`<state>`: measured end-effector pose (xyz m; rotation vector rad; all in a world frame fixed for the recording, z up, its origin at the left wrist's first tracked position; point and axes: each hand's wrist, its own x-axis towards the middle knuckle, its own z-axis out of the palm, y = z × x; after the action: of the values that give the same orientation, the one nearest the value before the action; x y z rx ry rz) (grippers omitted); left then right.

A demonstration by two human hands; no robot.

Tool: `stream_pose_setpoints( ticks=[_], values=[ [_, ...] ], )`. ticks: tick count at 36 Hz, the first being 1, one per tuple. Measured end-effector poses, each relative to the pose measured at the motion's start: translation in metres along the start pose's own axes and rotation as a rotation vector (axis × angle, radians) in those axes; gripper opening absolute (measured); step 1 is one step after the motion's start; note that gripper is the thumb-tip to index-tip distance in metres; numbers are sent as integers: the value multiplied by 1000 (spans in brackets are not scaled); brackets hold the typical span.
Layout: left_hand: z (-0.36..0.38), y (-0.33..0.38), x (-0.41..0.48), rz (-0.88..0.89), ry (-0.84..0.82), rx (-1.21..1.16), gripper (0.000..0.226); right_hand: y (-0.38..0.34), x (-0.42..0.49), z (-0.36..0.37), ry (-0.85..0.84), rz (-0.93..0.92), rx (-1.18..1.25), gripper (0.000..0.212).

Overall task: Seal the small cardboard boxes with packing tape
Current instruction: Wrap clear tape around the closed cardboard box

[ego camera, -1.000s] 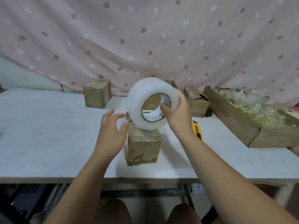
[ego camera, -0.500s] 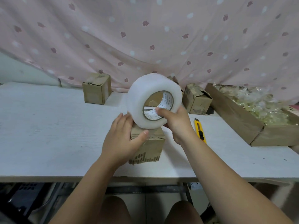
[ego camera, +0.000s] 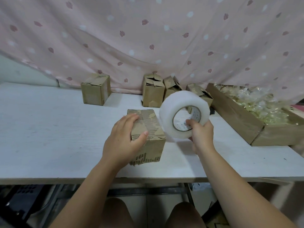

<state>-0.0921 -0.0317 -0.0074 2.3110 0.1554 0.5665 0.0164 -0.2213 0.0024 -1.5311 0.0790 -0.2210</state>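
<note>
A small worn cardboard box (ego camera: 152, 129) stands near the front middle of the white table (ego camera: 49, 129), its top flaps closed. My left hand (ego camera: 125, 139) grips its left top edge, thumb lying across the top. A big roll of clear packing tape (ego camera: 179, 109) hangs just right of the box, a little above the table. My right hand (ego camera: 200, 132) holds it, fingers hooked through the cardboard core.
Another small box (ego camera: 96, 88) stands at the back left. Three more boxes (ego camera: 153, 92) with ragged flaps cluster at the back middle, partly behind the roll. A long cardboard tray (ego camera: 243, 122) of clear wrapped items fills the right side. A pink curtain hangs behind.
The roll has moved from above the box to its right and lower. My left hand has gone from the roll down onto the box's top edge. The view has tilted down.
</note>
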Motion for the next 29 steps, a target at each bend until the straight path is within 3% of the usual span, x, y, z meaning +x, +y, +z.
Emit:
stream_pose_setpoints(
  ticks=[4,9,12,15,19,23,29],
  values=[
    [1,-1,-1,-3,6,-26,66,12,1,-12,43,-30,-101,24],
    [2,-2,-1,-25,-29,-123,73,19,-2,-22,31,-123,-246,38],
    [-2,7,0,-64,-93,-210,61,23,-8,-22,8,-191,-268,40],
    [-7,23,4,-84,-150,43,44,26,-13,-20,1,-215,-270,44],
    [-2,58,11,-72,-171,453,48,28,-16,-20,12,-233,-284,48],
    [14,71,20,-140,-304,588,85,29,-17,-22,6,-240,-305,49],
    [17,66,27,-130,-323,548,73,29,-14,-24,11,-229,-282,46]
  ],
)
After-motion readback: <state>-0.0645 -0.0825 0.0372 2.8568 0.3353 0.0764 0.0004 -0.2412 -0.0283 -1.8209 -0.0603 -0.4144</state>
